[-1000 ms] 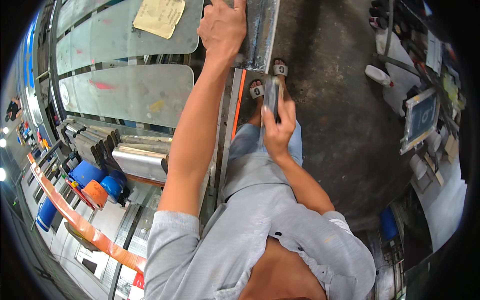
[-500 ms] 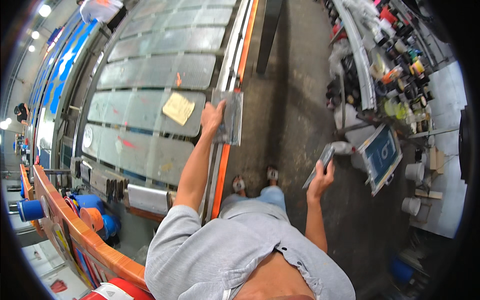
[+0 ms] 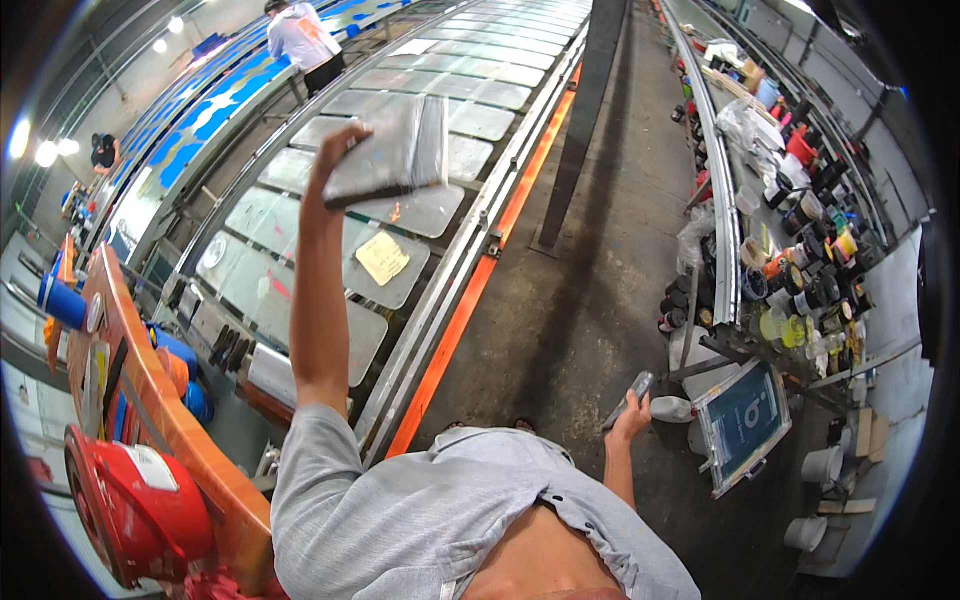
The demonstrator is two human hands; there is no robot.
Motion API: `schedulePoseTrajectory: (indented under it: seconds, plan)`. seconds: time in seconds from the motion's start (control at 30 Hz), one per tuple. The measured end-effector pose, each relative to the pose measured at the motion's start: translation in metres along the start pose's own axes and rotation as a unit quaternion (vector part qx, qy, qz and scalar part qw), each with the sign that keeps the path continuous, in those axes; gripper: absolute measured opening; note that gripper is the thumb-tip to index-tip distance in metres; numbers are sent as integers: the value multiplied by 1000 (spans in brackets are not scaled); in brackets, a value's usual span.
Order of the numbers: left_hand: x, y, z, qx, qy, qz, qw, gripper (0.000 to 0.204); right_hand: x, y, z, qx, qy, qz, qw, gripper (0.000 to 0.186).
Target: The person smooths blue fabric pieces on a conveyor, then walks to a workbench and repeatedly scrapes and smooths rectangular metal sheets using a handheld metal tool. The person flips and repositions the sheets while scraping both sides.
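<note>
My left hand (image 3: 338,150) is raised over the long table and closed on the edge of a flat, rectangular, greyish see-through panel (image 3: 392,150). The panel is tilted and blurred, so its exact kind is unclear. Low at my right side, my right hand (image 3: 630,415) grips a slim grey hand tool (image 3: 641,386), partly hidden by the fingers. Below the raised panel, a creased yellowish paper (image 3: 383,259) lies on one of the table's glassy plates (image 3: 405,290).
A rail with an orange strip (image 3: 450,345) edges the long table. Right of the aisle, a framed screen (image 3: 745,425) leans near a white bottle (image 3: 672,409) and a rack crowded with pots (image 3: 800,290). A red drum-shaped machine (image 3: 140,505) stands left. A person (image 3: 302,38) works beyond the table.
My left hand has lifted the panel off the table edge and swung it up and leftward over the plates. My right hand still holds the grey tool, now lower in view. The view has shifted.
</note>
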State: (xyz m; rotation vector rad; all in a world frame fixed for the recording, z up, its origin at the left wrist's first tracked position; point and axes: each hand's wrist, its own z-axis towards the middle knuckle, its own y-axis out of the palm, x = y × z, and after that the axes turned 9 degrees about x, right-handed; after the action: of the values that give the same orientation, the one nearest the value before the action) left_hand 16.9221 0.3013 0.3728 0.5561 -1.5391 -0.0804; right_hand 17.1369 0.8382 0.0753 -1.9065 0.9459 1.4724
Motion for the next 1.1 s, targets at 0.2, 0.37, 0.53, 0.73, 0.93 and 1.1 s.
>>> schedulePoseTrajectory:
  seconds: [0.2,0.37,0.53,0.73,0.93,1.1]
  plan:
    - [78,24,-5,-25,43,-4,999,23,1,36,15,-65,-24,7,998,49]
    - [94,43,3,-103,-13,7,995,19,4,42,5,-85,9,40,996,47]
    - [67,59,5,-160,10,0,987,17,10,39,-7,-82,22,34,996,43]
    - [23,115,-19,-169,-16,-7,985,17,14,13,0,-61,11,16,998,39]
    - [-17,146,-18,-253,-185,-17,950,17,20,-9,-1,1,6,32,999,37]
    - [-77,192,-34,-245,-215,-56,944,18,22,-23,-4,26,28,40,998,44]
